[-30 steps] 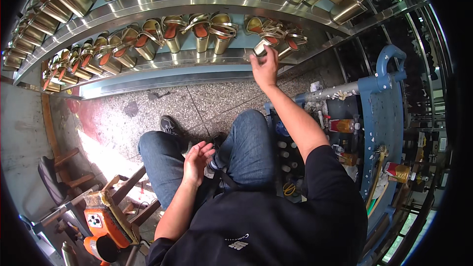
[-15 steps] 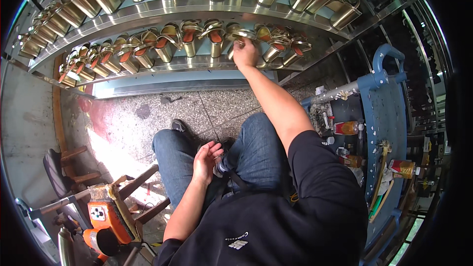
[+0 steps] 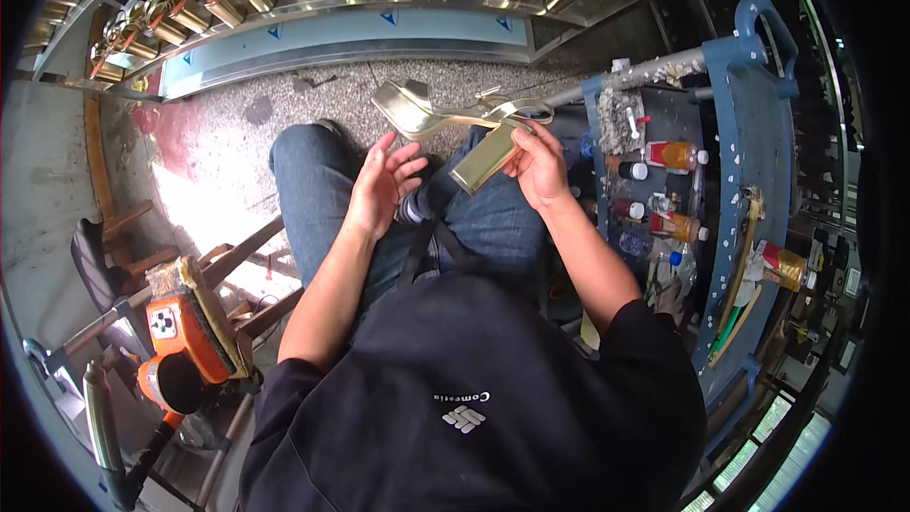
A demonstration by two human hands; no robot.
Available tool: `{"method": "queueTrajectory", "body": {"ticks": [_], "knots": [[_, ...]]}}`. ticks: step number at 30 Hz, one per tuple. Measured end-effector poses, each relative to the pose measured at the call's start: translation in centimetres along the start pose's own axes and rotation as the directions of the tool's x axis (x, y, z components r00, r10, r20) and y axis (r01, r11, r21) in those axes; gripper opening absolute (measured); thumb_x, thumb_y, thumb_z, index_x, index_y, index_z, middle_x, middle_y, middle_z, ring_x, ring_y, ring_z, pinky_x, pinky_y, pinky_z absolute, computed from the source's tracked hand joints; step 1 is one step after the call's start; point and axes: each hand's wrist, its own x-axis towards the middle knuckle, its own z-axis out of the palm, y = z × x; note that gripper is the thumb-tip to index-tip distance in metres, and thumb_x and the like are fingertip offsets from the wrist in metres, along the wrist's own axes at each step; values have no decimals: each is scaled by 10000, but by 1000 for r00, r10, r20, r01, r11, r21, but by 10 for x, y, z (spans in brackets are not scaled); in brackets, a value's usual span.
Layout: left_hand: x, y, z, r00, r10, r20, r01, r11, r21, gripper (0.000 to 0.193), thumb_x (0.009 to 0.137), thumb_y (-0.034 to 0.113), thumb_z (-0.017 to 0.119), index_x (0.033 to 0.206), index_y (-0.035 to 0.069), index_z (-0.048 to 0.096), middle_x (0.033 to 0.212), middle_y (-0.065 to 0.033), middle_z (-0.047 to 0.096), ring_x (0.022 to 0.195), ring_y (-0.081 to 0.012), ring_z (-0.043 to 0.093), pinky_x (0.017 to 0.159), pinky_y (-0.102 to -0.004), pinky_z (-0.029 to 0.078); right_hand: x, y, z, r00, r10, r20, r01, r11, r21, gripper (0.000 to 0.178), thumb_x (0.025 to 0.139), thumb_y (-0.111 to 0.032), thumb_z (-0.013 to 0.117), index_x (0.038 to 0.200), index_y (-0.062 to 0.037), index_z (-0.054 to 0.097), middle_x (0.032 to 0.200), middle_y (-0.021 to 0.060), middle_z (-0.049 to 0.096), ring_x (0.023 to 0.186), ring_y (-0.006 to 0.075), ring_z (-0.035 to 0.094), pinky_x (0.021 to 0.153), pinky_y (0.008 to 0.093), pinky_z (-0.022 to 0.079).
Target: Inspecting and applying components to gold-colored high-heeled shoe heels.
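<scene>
nearby, right hand (image 3: 538, 167) fingers clamp a gold sandal (image 3: 453, 123); left hand (image 3: 381, 184) fingers apart, blue cart (image 3: 749, 180) beside.

The high-heeled sandal (image 3: 455, 118) in the right hand (image 3: 540, 166) has a glossy, metallic-gold finish on its sole, block heel and thin straps, smooth enough to catch the light. The jeans (image 3: 322, 190) are matt blue denim cloth and the black top (image 3: 474, 398) is a soft, dull fabric, while the floor (image 3: 237, 123) is rough, speckled grey stone. The conveyor rail (image 3: 313, 33) looks like polished sheet metal, the stool (image 3: 237, 275) like bare, worn wood, and the blue cart (image 3: 758, 133) like painted metal with chipped spots.
</scene>
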Motion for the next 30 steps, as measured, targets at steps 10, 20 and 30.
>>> {"method": "queueTrajectory", "body": {"ticks": [10, 20, 30], "knots": [[-35, -24, -15, 985, 158, 73, -161, 986, 39, 509, 1060, 286, 593, 1491, 71, 429, 1310, -120, 644, 1026, -170, 693, 854, -288, 596, -51, 59, -37, 981, 79, 176, -94, 992, 81, 204, 987, -137, 580, 1174, -60, 599, 1001, 75, 665, 737, 112, 569, 615, 224, 435], [-54, -25, -24, 982, 167, 87, -170, 985, 23, 532, 1050, 245, 606, 1515, 76, 411, 1282, -106, 646, 1023, -173, 688, 878, -315, 589, -61, 68, -32, 976, 36, 215, -43, 999, 31, 276, 1016, -189, 555, 1266, -79, 594, 1116, 77, 673, 774, 89, 572, 635, 204, 435], [-54, -9, -12, 934, 352, 61, -350, 865, 358, 740, 945, 314, 747, 1546, 65, 394, 1262, -129, 643, 1034, -188, 666, 916, -341, 536, -35, 0, -20, 948, -104, 302, 198, 933, -302, 141, 1023, -186, 571, 1088, -78, 633, 844, -26, 590, 646, 44, 467, 567, 188, 369]]}}
